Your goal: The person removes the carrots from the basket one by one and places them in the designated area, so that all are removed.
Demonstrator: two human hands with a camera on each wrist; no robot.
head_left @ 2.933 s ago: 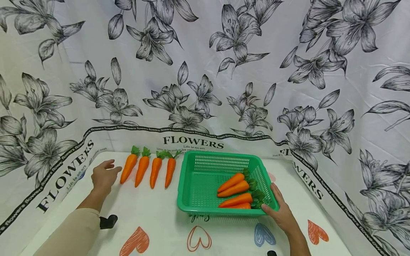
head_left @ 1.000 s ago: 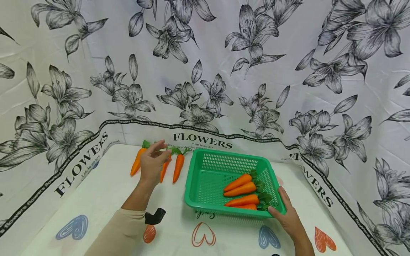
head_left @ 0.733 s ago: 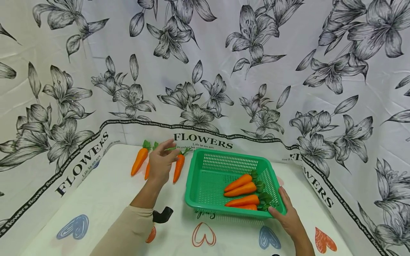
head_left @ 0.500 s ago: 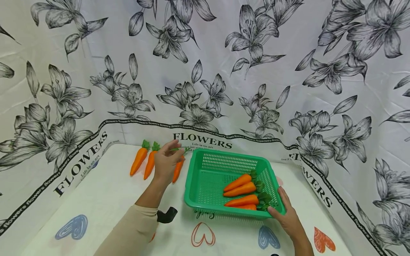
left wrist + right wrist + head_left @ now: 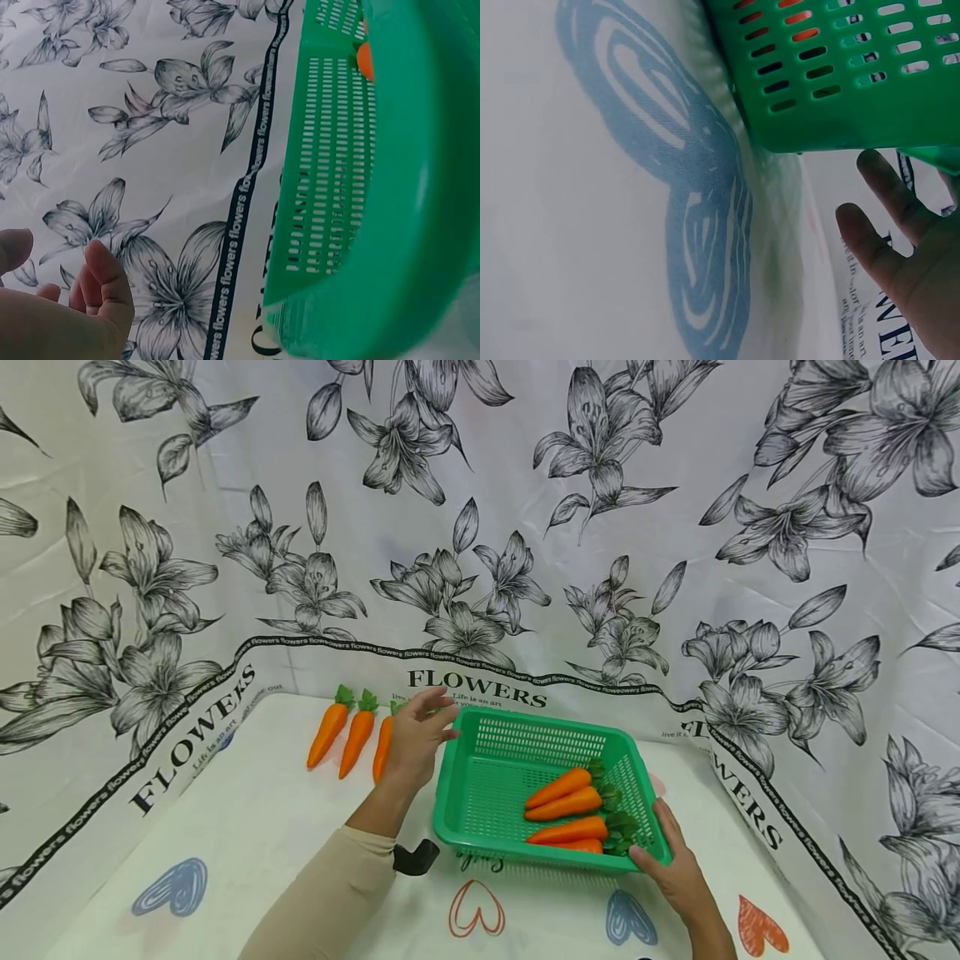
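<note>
My left hand is between the carrots on the table and the basket, its fingers loosely bent and nothing in them. In the left wrist view its fingers point up beside the basket's edge. Three carrots with green leaf tops show in a row to its left: a leftmost carrot, a middle carrot and a partly covered carrot. The hand hides the row's right end. My right hand holds the front right corner of the green plastic basket, thumb on the rim. Several carrots lie inside, leaves rightward.
The white table has printed hearts, including a blue heart and a red outlined heart. A white curtain with flower drawings stands behind and around it. A black piece sits at the left wrist.
My left hand has swept rightward along the row, from left of the carrots to beside the basket, uncovering the left carrots and covering the rightmost one. The right hand stays at the basket's corner.
</note>
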